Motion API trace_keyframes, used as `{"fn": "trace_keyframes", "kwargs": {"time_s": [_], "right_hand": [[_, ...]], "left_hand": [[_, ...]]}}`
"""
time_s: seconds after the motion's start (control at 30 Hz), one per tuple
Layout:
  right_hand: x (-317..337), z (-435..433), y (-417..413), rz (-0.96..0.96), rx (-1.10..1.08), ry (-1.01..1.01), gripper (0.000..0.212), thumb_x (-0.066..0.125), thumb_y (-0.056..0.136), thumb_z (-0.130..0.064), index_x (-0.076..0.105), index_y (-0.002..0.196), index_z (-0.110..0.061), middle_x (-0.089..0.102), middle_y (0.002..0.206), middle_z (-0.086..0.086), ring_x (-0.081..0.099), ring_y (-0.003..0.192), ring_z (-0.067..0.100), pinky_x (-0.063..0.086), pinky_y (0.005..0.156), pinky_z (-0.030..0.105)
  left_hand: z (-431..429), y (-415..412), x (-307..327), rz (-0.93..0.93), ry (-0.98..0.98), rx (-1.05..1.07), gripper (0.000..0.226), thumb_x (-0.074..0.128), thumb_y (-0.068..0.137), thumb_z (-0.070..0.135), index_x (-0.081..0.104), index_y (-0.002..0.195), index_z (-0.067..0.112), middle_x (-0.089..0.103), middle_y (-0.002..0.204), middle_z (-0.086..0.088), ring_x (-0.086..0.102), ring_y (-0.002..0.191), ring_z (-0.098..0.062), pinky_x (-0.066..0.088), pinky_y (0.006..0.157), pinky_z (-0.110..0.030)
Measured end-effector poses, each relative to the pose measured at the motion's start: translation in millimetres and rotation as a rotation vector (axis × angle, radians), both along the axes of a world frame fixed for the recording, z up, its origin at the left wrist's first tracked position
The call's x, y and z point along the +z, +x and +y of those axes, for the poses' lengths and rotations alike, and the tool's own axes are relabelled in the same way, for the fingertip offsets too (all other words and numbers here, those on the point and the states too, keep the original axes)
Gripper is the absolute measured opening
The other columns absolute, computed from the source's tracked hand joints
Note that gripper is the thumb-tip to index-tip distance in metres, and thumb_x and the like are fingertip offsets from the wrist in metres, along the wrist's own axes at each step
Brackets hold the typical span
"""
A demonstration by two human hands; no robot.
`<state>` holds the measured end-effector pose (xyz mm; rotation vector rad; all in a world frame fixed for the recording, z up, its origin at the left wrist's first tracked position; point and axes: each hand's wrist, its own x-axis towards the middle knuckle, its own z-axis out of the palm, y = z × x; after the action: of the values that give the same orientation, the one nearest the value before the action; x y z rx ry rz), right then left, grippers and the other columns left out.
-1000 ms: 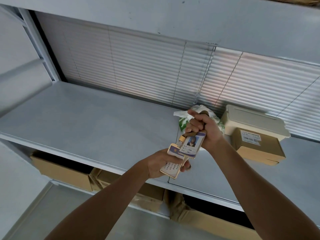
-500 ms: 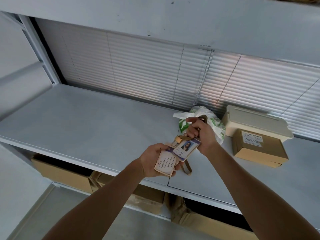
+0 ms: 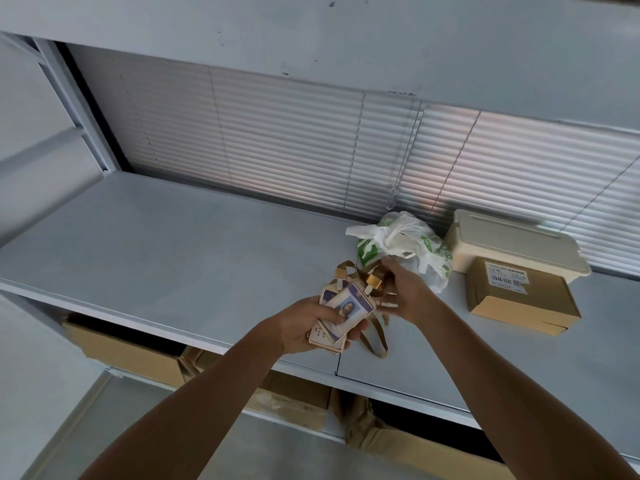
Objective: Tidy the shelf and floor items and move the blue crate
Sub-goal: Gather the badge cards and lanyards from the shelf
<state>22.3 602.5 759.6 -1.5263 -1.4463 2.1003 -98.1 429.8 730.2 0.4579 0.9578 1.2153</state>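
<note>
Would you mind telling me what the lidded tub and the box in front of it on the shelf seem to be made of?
The lidded tub looks like cream moulded plastic with a matte finish: rounded corners, a lipped lid and a ridge formed in the top. The box looks like plain brown cardboard: dull surface, folded edges and a white printed label stuck on top.
</note>
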Motion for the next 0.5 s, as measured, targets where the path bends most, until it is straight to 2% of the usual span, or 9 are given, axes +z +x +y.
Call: {"fn": "trace_keyframes", "kwargs": {"time_s": [0.07, 0.13, 0.17, 0.23, 0.27, 0.33, 0.4, 0.5], "right_hand": [[-2, 4, 6, -0.141, 0.033, 0.087, 0.042, 0.059, 0.091, -0.05, 0.062, 0.093, -0.007, 0.062, 0.085, 0.009, 0.058, 0.074, 0.021, 0.047, 0.067, 0.03], [-8, 4, 8, -0.224, 0.016, 0.464, 0.046, 0.057, 0.091, -0.046, 0.06, 0.112, -0.005, 0.06, 0.097, 0.008, 0.056, 0.082, 0.02, 0.044, 0.067, 0.029], [-10, 4, 8, -0.178, 0.025, 0.688, 0.045, 0.057, 0.091, -0.044, 0.059, 0.12, -0.01, 0.061, 0.109, 0.005, 0.057, 0.093, 0.019, 0.044, 0.074, 0.03], [0, -4, 10, 0.008, 0.193, 0.942, 0.036, 0.055, 0.09, -0.042, 0.061, 0.12, -0.022, 0.057, 0.121, -0.002, 0.054, 0.11, 0.014, 0.043, 0.083, 0.026], [5, -8, 9, 0.05, 0.34, 1.004, 0.033, 0.055, 0.089, -0.042, 0.064, 0.116, -0.026, 0.056, 0.12, -0.006, 0.051, 0.112, 0.011, 0.04, 0.086, 0.022], [10, -15, 6, -0.007, 0.589, 1.09, 0.024, 0.057, 0.089, -0.04, 0.066, 0.107, -0.027, 0.058, 0.112, -0.01, 0.049, 0.109, 0.009, 0.04, 0.089, 0.023], [10, -23, 2, -0.003, 0.61, 1.103, 0.01, 0.061, 0.09, -0.033, 0.066, 0.096, -0.027, 0.062, 0.098, -0.01, 0.056, 0.098, 0.009, 0.046, 0.087, 0.03], [8, -41, -4, 0.041, 0.528, 1.088, 0.003, 0.065, 0.088, -0.029, 0.063, 0.086, -0.027, 0.065, 0.085, -0.01, 0.061, 0.083, 0.009, 0.052, 0.074, 0.028]], "left_hand": [[-2, -1, 2, 0.004, 0.024, 0.012, 0.032, 0.05, 0.09, -0.006, 0.068, 0.113, 0.008, 0.073, 0.102, -0.015, 0.071, 0.084, -0.024, 0.058, 0.076, -0.034], [-3, -2, 2, 0.004, 0.042, 0.012, 0.04, 0.055, 0.082, -0.006, 0.063, 0.118, 0.008, 0.072, 0.103, -0.014, 0.07, 0.089, -0.023, 0.058, 0.079, -0.035], [-3, -3, 2, 0.007, 0.043, 0.004, 0.044, 0.056, 0.079, -0.005, 0.061, 0.121, 0.008, 0.071, 0.104, -0.013, 0.07, 0.093, -0.023, 0.058, 0.08, -0.036], [-2, -4, 1, 0.014, 0.05, -0.019, 0.047, 0.056, 0.076, -0.007, 0.061, 0.12, 0.009, 0.07, 0.104, -0.011, 0.068, 0.096, -0.022, 0.057, 0.083, -0.04], [-2, -4, 0, 0.015, 0.055, -0.025, 0.045, 0.056, 0.075, -0.009, 0.063, 0.117, 0.009, 0.069, 0.103, -0.011, 0.068, 0.096, -0.022, 0.058, 0.083, -0.042], [-3, -4, 1, 0.02, 0.057, -0.033, 0.041, 0.056, 0.074, -0.01, 0.065, 0.11, 0.008, 0.068, 0.1, -0.012, 0.067, 0.094, -0.024, 0.058, 0.082, -0.044], [-4, -2, 2, 0.027, 0.018, -0.02, 0.033, 0.058, 0.075, -0.007, 0.066, 0.105, 0.006, 0.067, 0.096, -0.014, 0.068, 0.09, -0.025, 0.058, 0.079, -0.044], [-8, 2, 6, 0.004, -0.045, 0.007, 0.023, 0.059, 0.077, 0.0, 0.065, 0.099, 0.005, 0.066, 0.091, -0.014, 0.067, 0.081, -0.025, 0.059, 0.073, -0.04]]}}
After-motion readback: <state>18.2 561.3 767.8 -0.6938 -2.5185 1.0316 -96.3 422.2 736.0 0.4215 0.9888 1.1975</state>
